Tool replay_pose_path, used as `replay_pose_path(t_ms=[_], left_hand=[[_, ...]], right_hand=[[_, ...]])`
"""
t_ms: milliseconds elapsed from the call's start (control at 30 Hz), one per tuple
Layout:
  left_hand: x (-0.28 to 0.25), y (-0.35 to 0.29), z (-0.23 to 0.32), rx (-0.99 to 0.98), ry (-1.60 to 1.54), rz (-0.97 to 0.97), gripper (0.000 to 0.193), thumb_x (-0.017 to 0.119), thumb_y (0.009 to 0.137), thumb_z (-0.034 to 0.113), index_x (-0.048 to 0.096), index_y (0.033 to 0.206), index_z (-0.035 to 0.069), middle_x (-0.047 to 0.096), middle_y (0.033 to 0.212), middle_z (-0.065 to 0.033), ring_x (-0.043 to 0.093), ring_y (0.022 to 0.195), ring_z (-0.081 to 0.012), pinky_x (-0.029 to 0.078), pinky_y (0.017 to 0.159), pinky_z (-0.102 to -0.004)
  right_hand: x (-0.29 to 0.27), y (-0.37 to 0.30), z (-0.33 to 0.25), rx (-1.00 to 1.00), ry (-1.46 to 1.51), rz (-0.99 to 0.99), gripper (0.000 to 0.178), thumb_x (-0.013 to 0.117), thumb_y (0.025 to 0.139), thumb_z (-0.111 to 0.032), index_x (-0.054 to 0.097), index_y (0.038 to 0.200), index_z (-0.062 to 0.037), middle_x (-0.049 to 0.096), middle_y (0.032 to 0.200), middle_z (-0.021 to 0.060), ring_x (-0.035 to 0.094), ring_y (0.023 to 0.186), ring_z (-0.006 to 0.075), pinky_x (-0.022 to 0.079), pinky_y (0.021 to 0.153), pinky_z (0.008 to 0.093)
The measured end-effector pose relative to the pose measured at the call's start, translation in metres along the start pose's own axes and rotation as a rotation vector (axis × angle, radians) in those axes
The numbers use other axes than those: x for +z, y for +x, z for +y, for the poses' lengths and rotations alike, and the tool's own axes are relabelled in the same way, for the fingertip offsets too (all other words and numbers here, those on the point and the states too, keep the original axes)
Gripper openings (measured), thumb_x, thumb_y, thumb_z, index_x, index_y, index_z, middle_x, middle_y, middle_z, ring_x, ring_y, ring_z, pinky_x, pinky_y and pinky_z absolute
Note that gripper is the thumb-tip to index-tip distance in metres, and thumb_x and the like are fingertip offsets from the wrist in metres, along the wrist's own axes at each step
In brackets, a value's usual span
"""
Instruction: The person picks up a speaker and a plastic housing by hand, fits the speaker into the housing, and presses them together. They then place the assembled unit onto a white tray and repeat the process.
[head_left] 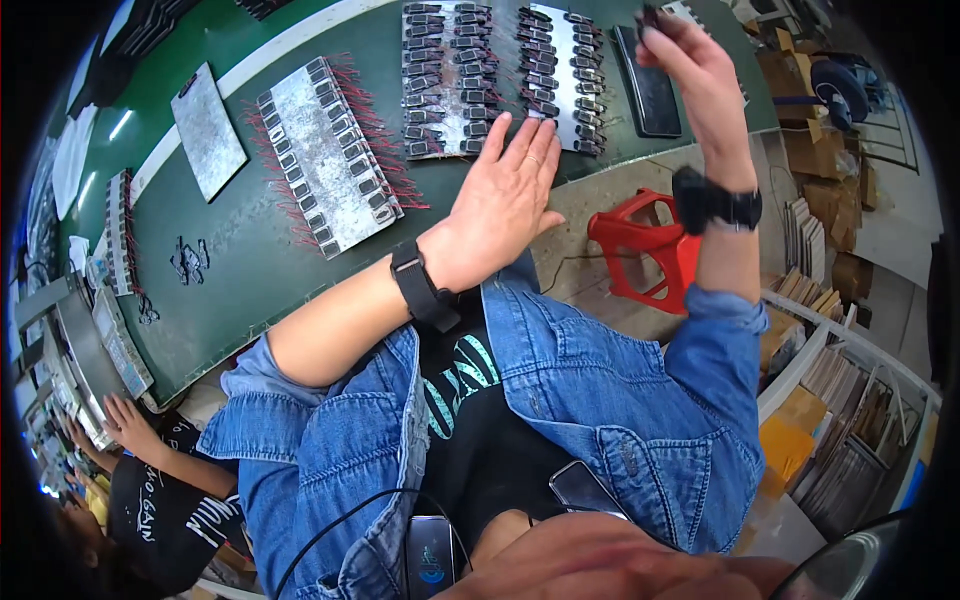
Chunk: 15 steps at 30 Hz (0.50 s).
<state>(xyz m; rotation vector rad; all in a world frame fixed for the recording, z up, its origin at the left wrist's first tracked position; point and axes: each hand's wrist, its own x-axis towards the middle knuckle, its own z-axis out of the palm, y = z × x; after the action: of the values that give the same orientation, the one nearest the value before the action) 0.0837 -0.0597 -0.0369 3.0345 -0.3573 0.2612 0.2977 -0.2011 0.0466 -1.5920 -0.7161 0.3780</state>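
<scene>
My left hand (pixel 500 200) lies flat with its fingers stretched out. Its fingertips rest at the near end of two metal plates set with rows of small black rectangular parts (pixel 475 70) with thin wires. Raised at the upper right, my right hand (pixel 695 85) pinches a small dark part (pixel 652 20), too blurred to make out fully. Below it lies a black rectangular tray-like slab (pixel 650 85). Left of my left hand is another metal plate (pixel 320 155), edged with similar black parts whose red wires stick out sideways.
On the green table (pixel 225 285) are a bare metal plate (pixel 208 130) and a small pile of black pieces (pixel 190 260). A red plastic stool (pixel 650 250) stands past the near edge. Another person's hand (pixel 135 430) is at lower left; cardboard boxes (pixel 800 95) stand at right.
</scene>
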Motion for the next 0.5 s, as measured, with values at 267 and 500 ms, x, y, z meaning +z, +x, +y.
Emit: replay_pose_path(t_ms=[267, 500], left_hand=[[-0.024, 0.002, 0.001, 0.004, -0.005, 0.122, 0.068, 0.064, 0.088, 0.046, 0.054, 0.133, -0.004, 0.053, 0.139, -0.0194, 0.043, 0.138, -0.0307, 0.020, 0.120, -0.0515], [-0.073, -0.021, -0.048, -0.017, -0.217, 0.303, 0.018, 0.070, 0.082, 0.021, 0.067, 0.083, 0.003, 0.070, 0.085, -0.0146, 0.066, 0.101, -0.0308, 0.044, 0.103, -0.0467]], right_hand=[[0.028, -0.063, 0.017, 0.066, 0.261, 0.033, 0.021, 0.059, 0.099, -0.009, 0.060, 0.118, -0.0012, 0.064, 0.112, 0.0077, 0.062, 0.095, 0.0149, 0.051, 0.087, 0.0304], [0.078, -0.125, 0.035, 0.044, 0.773, 0.115, 0.018, 0.054, 0.099, -0.004, 0.060, 0.116, -0.0021, 0.062, 0.116, 0.0105, 0.061, 0.096, 0.0175, 0.051, 0.086, 0.0314]])
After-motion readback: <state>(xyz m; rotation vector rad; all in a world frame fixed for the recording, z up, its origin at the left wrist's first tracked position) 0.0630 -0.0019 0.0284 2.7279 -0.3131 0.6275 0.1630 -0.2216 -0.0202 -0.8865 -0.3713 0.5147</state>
